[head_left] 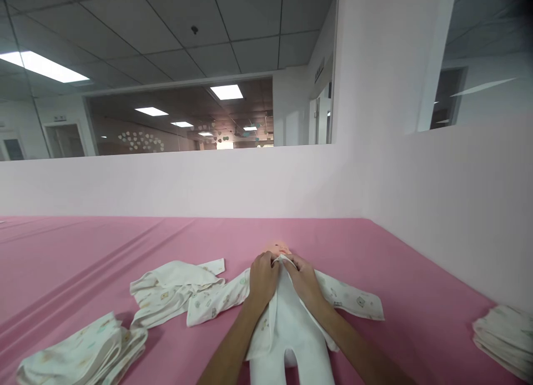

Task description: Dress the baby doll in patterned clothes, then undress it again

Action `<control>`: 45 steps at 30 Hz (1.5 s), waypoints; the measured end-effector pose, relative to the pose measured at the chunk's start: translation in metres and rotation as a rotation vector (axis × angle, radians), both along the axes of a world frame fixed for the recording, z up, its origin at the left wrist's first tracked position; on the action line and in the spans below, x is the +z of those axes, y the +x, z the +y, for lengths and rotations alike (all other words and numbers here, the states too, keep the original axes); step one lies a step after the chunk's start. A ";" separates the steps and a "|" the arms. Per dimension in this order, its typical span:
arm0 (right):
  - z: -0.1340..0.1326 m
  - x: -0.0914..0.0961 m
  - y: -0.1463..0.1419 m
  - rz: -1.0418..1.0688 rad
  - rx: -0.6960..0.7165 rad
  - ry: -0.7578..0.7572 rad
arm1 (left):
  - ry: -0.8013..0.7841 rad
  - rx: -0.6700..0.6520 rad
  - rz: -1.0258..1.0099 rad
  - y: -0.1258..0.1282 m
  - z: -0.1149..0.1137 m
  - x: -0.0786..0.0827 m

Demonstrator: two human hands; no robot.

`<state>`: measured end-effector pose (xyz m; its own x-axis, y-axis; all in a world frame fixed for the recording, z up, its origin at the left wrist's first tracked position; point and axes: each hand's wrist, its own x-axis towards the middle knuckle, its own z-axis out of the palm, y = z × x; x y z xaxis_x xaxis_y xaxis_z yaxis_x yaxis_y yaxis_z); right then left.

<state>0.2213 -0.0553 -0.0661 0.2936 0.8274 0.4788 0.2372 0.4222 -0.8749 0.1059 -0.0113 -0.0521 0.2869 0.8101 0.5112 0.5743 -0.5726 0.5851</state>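
Note:
A baby doll [287, 324] with a white body lies on its back on the pink surface, its head partly hidden behind my hands. A white printed baby shirt [352, 299] is on it, sleeves spread to both sides and the front hanging apart over the chest. Fingers of my left hand [265, 274] are closed on the shirt's edge at the doll's neck. Just across from it, my right hand [303, 276] pinches the shirt's other neck edge. The two hands are close together below the doll's face.
Left of the doll lies a crumpled white printed garment [175, 288]. A folded stack of similar clothes [79, 351] sits nearer at the left, and another folded stack [506, 338] at the far right. A white wall [187, 185] with windows borders the pink surface [325, 235].

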 end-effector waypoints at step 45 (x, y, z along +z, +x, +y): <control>-0.006 -0.008 0.003 0.049 -0.145 -0.083 | -0.039 -0.074 -0.125 -0.003 0.000 -0.003</control>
<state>0.2248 -0.0616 -0.0743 0.4339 0.8109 0.3926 0.2468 0.3121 -0.9174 0.1026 -0.0117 -0.0553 0.2829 0.8092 0.5150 0.4522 -0.5860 0.6724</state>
